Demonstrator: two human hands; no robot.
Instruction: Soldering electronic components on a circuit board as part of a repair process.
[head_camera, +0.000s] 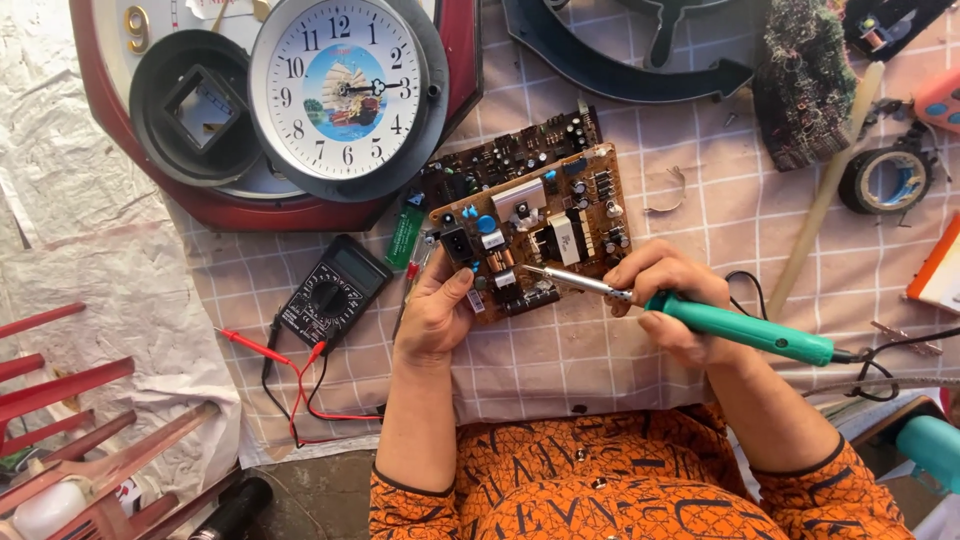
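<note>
Head view: gripping a teal soldering iron (745, 330) in the right hand (670, 300), fingers clamped around its handle, tip resting on the brown circuit board (545, 230). Steadying that board's lower left edge with the left hand (435, 315), fingers closed on it. Lying left of the board: a black multimeter (332, 293); above-left of it, a round wall clock (345, 90).
</note>
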